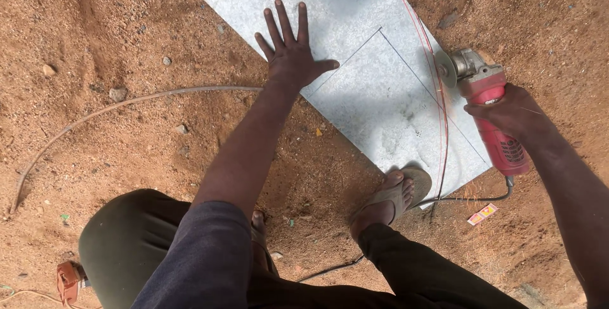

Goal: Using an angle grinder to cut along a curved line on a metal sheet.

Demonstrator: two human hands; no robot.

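A galvanized metal sheet (355,4) lies flat on red dirt, with thin straight lines drawn on it. My left hand (290,52) presses flat on its left part, fingers spread. My right hand (510,113) grips the body of a red angle grinder (491,115). The grinder's disc (445,69) sits at the sheet's right edge, along a red line. My sandaled right foot (390,198) stands on the sheet's near corner.
A grey cable (114,107) curves over the dirt at left. The grinder's black cord (469,198) trails from its rear past my foot. A small orange-and-yellow packet (483,214) lies near the cord. An orange object (67,278) sits at bottom left. Small stones dot the ground.
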